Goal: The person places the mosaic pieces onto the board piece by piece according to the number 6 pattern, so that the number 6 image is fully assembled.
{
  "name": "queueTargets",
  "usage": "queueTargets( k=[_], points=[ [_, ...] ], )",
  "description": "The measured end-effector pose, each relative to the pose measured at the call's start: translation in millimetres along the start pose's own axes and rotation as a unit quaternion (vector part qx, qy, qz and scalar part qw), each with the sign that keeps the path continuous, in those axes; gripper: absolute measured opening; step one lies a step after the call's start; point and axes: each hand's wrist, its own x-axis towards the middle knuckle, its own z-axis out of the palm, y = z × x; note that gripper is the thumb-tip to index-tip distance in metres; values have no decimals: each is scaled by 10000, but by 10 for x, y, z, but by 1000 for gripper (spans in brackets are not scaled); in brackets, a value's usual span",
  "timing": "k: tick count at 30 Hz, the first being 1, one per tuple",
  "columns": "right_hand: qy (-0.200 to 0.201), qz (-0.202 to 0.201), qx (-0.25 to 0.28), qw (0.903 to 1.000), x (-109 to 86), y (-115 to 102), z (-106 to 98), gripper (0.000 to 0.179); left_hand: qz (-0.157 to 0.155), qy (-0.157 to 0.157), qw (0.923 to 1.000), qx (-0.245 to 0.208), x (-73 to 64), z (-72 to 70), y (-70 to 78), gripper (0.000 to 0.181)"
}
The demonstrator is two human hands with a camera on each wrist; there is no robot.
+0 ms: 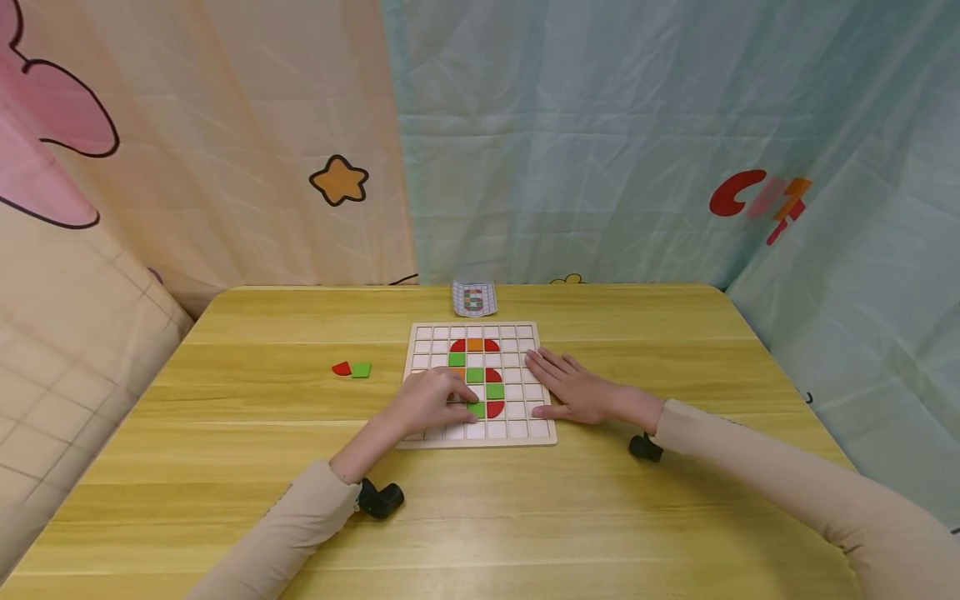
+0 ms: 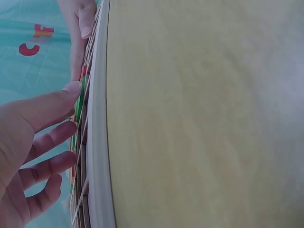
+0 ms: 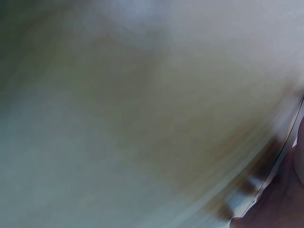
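Note:
A white square-grid board [image 1: 517, 429] with a pale wooden frame lies on the table, with red, green and orange tiles in some cells. Over its lower middle, my left hand [image 1: 431, 402] holds a green square tile [image 1: 477, 410] between thumb and index finger. In the left wrist view, the thumb [image 2: 57, 102] touches the green tile [image 2: 80, 97] at the grid, and the other fingers are loosely bent. My right hand [image 1: 576, 392] rests with fingers spread on the board's right edge. In the right wrist view only part of that hand [image 3: 278, 197] shows, dark and blurred.
Left of the board lie a red quarter-round tile [image 1: 342, 368] and a green square tile [image 1: 361, 370]. Behind the board stands a small card [image 1: 474, 299] printed with a coloured grid pattern. Curtains [image 1: 555, 167] hang around the wooden table [image 1: 487, 525].

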Motion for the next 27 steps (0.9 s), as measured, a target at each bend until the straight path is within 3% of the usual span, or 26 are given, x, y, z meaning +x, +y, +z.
queueTargets(
  k=[6, 16, 27],
  points=[
    [-31, -1, -9, 10000, -2, -2, -7, 88, 2, 126, 9999, 11, -33, -55, -21, 21],
    [-27, -34, 34, 10000, -3, -12, -13, 88, -649, 379, 9970, -164, -105, -208, -117, 19],
    [-17, -50, 3, 10000, -3, -5, -8, 88, -1245, 782, 9891, -30, -319, -335, -385, 24]
  ],
)
